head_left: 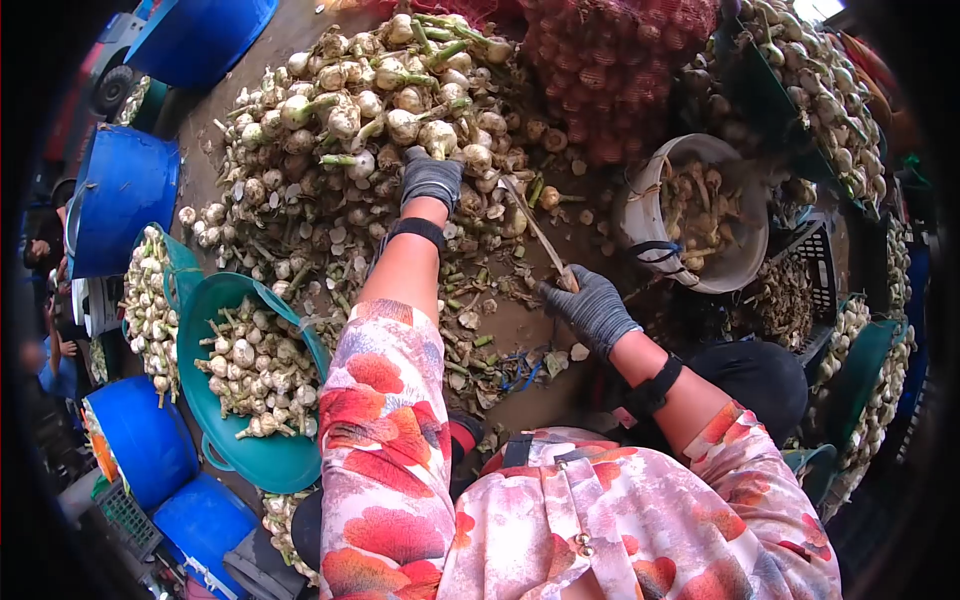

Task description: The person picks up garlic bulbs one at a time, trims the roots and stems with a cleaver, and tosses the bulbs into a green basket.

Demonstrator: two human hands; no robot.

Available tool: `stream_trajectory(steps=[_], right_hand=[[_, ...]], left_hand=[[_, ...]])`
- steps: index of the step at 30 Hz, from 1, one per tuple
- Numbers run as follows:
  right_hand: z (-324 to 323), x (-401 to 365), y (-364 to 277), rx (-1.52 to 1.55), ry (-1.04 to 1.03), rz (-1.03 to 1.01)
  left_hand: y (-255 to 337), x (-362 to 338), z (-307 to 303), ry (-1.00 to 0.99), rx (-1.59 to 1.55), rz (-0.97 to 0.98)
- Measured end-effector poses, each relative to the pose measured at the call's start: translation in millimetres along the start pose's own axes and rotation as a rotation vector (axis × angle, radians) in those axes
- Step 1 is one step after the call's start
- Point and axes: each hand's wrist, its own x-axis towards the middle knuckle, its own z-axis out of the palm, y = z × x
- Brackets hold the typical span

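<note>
The ground [535, 408] is brown and scattered with garlic scraps [470, 320], and blue tubs [125, 200] stand well to the left of my two grips. My left grip [432, 183], gloved in grey, is at the big garlic pile [330, 110] and touches a bulb [437, 138] just beyond it; the fingers are hidden, so I cannot tell if they close around it. My right grip [595, 312], also gloved, is closed on a knife [538, 232], whose tip is near my left grip, on its right. To the right of my right grip is a white bucket [640, 228]; left of my left grip, nearer to me, a green basin [265, 462] holds more garlic [260, 365].
</note>
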Motion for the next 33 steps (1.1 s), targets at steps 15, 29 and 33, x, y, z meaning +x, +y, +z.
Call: stream_trajectory(steps=[15,29,33], right_hand=[[0.6,-36.3,-36.2,0.428,-0.104,-0.193],[3.8,-110.9,-41.2,-0.667,-0.166,-0.707],[11.0,-97.9,-25.6,-0.704,-0.172,-0.678]], left_hand=[[-67.3,-216.3,-46.7,-0.717,-0.909,0.422],[-152.2,-250.3,-42.7,-0.128,-0.494,0.809],[-148.0,-268.2,-48.5,-0.163,-0.518,0.777]])
